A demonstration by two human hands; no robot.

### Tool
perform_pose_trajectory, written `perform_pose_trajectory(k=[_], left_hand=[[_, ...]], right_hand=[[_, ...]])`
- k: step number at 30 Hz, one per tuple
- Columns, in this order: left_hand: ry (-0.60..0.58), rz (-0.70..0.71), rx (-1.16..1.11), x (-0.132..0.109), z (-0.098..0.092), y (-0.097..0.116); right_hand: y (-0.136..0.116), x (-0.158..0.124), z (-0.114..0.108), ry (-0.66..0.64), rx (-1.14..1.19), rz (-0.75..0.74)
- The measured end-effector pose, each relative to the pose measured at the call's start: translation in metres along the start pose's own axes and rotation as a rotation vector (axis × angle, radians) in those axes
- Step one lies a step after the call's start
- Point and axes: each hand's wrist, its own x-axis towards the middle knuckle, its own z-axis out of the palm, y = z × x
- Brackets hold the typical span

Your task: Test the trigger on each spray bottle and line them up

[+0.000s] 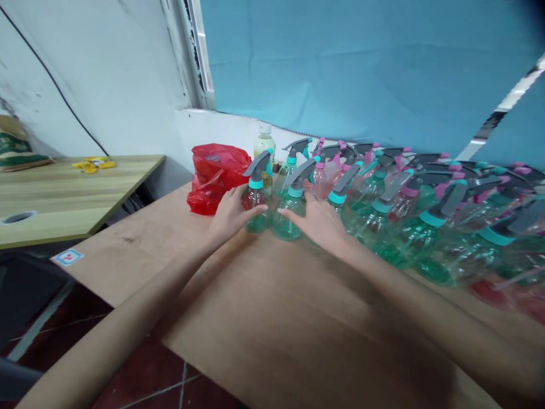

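My left hand (231, 216) is curled round the left side of a clear green spray bottle (256, 222), its thumb across the front. This bottle has a grey trigger head with a turquoise collar and stands upright on the wooden table (238, 318). Just to its right is a second green spray bottle (286, 228) of the same kind. My right hand (322, 222) is round that one's right side, thumb in front and fingers partly hidden behind. Another green spray bottle (338, 200) stands partly hidden behind my right hand.
Several green and pink spray bottles (430, 227) crowd the right side along the blue-covered wall. A red plastic bag (216, 173) lies left of my hands, with a white-capped bottle (264, 139) behind. Yellow items (94, 164) lie on a separate desk (51, 196) at left.
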Motion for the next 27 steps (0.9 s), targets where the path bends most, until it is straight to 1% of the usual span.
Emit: perform_pose_trajectory(k=[5, 11, 15, 18, 20, 22, 23, 25, 27], left_hand=[[0.004, -0.005, -0.003, 0.003, 0.003, -0.001], [0.0, -0.014, -0.029, 0.001, 0.001, 0.004], [0.012, -0.016, -0.038, -0.001, 0.002, 0.003], [0.084, -0.065, -0.007, -0.007, 0.004, -0.004], [0.153, -0.086, 0.011, -0.015, 0.003, -0.008], [0.252, -0.083, 0.017, -0.026, 0.0, -0.009], [0.287, -0.084, 0.002, -0.032, -0.002, -0.006], [0.285, -0.079, -0.088, -0.045, -0.006, 0.005], [0.195, -0.069, -0.134, -0.056, -0.009, 0.024]], right_hand=[[-0.002, -0.001, -0.003, -0.047, 0.026, 0.025], [-0.001, -0.002, -0.002, -0.017, 0.076, -0.024], [-0.002, -0.006, -0.003, -0.034, 0.077, -0.026], [-0.004, -0.012, -0.007, -0.038, 0.076, -0.042], [-0.005, -0.018, -0.01, -0.033, 0.073, -0.059], [-0.006, -0.026, -0.015, -0.034, 0.067, -0.077], [-0.007, -0.03, -0.017, -0.033, 0.062, -0.083], [-0.007, -0.041, -0.022, -0.038, 0.047, -0.093], [-0.005, -0.053, -0.027, -0.041, 0.022, -0.099]])
